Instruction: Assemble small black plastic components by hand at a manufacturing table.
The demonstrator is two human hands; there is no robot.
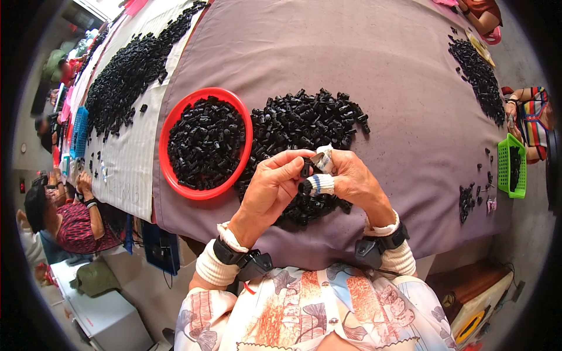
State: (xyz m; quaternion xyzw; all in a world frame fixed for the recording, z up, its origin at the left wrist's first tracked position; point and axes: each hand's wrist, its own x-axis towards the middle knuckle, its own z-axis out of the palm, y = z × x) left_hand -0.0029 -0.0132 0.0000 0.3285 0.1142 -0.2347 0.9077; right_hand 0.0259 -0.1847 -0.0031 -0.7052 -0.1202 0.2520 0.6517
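Over the front of the pile, my left hand pinches a small black plastic part between thumb and fingers. My right hand closes in from the other side, its covered fingertips at the same part. Pale cloth covers its thumb and forefinger; the thumb's finger cover has dark stripes. Part of what the right fingers grip is hidden. Beneath and beyond both hands spreads a heap of black plastic parts. Left of the heap stands a round red basin full of similar parts.
A mauve cloth covers the table. More black parts lie in a long heap at left and another heap at far right. A green basket stands near the right edge. Other people sit on both sides.
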